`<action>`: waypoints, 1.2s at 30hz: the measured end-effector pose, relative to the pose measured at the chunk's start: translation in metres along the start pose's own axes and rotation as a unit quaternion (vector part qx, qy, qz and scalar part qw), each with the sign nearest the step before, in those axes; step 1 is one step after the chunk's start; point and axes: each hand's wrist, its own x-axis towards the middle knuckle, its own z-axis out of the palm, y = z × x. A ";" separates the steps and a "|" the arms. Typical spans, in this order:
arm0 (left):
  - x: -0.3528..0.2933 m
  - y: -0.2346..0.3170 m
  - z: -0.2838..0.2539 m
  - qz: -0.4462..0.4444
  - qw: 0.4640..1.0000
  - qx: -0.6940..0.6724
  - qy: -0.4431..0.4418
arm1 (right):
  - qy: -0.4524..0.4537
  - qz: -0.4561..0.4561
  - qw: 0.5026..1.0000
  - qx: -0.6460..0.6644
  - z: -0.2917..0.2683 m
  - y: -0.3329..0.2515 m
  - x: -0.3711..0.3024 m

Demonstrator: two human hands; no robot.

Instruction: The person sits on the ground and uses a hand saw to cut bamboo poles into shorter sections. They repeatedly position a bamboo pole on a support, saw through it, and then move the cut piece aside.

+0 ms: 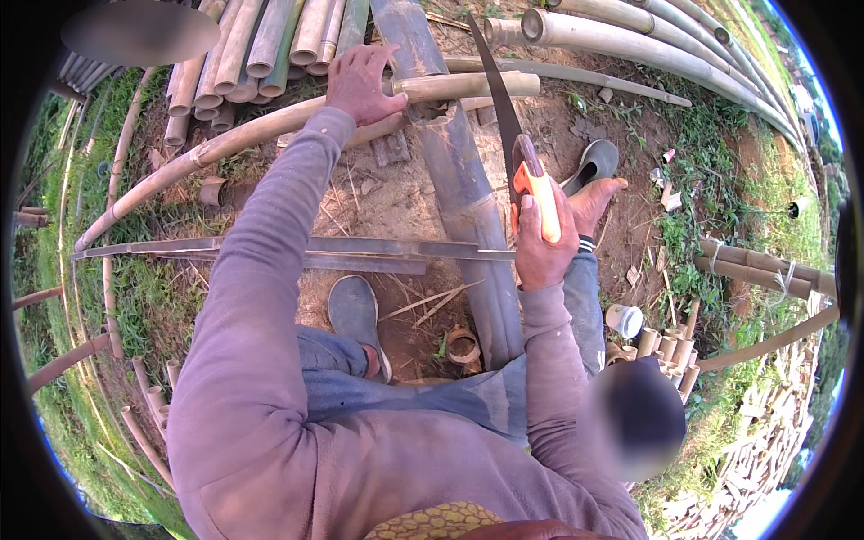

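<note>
A long pale bamboo pole runs from the left across a thick, dark grey bamboo trunk, its cut end lying to the right. My left hand is spread over the pole beside the trunk, thumb and fingers apart, not wrapped round it. In my right hand is a handsaw, gripped by its orange and cream handle. Its dark blade points away from me and passes in front of the pole near that right end. Whether the teeth touch the pole, I cannot tell.
Stacked bamboo poles lie at the far left, more long poles at the far right. Flat slats cross near my knees. By my feet are a grey clog and a bamboo ring; a white tub stands right.
</note>
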 end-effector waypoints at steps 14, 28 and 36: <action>-0.007 -0.029 -0.031 -0.119 0.948 0.077 -0.284 | 0.008 0.030 0.995 -0.100 -0.026 -0.049 -0.068; -0.017 -0.030 -0.022 -0.109 0.960 0.084 -0.243 | 0.004 0.082 0.995 -0.060 -0.028 -0.024 -0.061; -0.019 -0.029 -0.025 -0.108 0.962 0.085 -0.236 | -0.007 0.031 0.996 -0.079 -0.041 -0.046 -0.084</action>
